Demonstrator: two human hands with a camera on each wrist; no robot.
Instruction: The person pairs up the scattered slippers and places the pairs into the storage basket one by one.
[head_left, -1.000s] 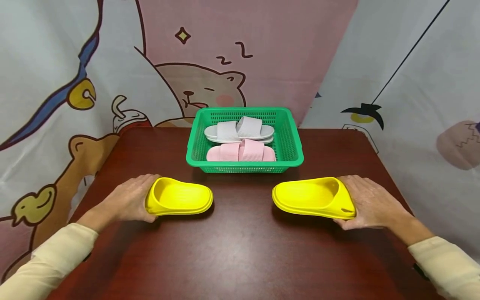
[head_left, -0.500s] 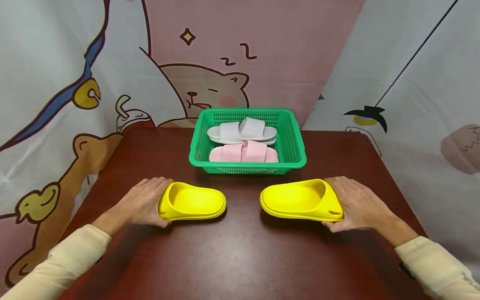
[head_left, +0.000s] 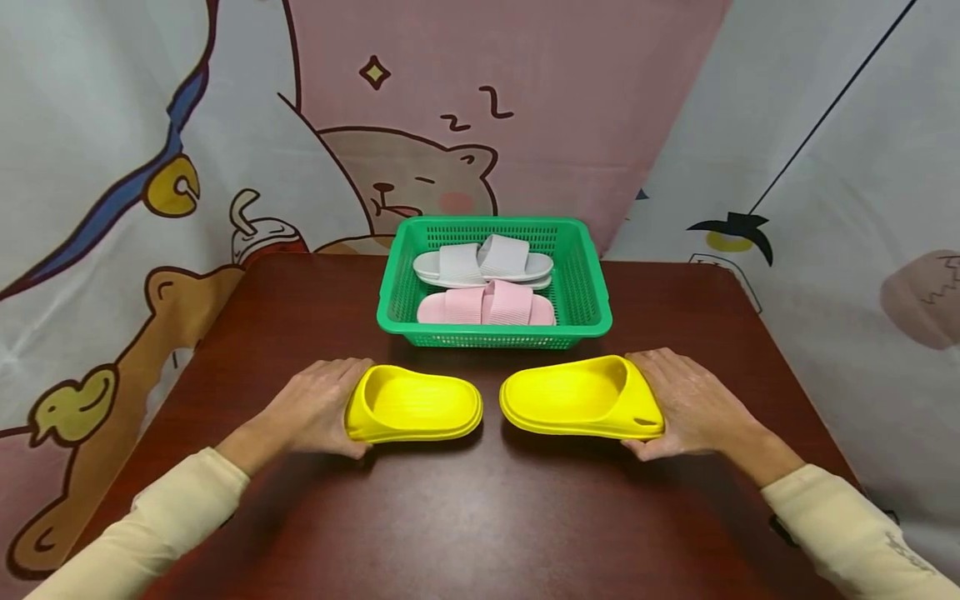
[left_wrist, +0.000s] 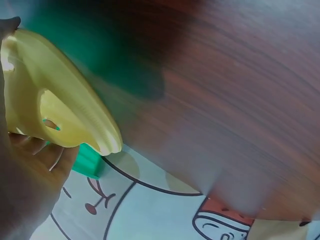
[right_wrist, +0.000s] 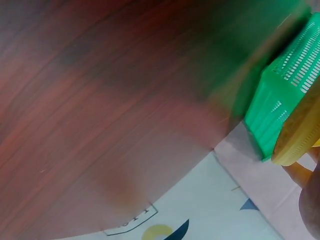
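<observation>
Two yellow slippers face each other heel to heel in the head view, a small gap between them. My left hand (head_left: 322, 408) grips the left yellow slipper (head_left: 420, 404) by its toe end, thumb at the near side and fingers at the far side. The right yellow slipper (head_left: 562, 396) is gripped the same way by my right hand (head_left: 686, 404). In the left wrist view the fingers (left_wrist: 55, 155) wrap the side of that slipper (left_wrist: 75, 95). At the right edge of the right wrist view, part of the other slipper (right_wrist: 297, 135) shows beside the fingers.
Behind the slippers, a green plastic basket (head_left: 495, 340) stands on the dark red-brown table (head_left: 465, 517). Inside it lie white slippers (head_left: 457, 265) at the back and pink slippers (head_left: 465, 306) in front. A printed cartoon cloth (head_left: 585, 100) hangs behind and beside the table.
Both hands have moved inward with their yellow slippers, so the wide gap between the heels has narrowed to a small one. The basket and its slippers stay in place.
</observation>
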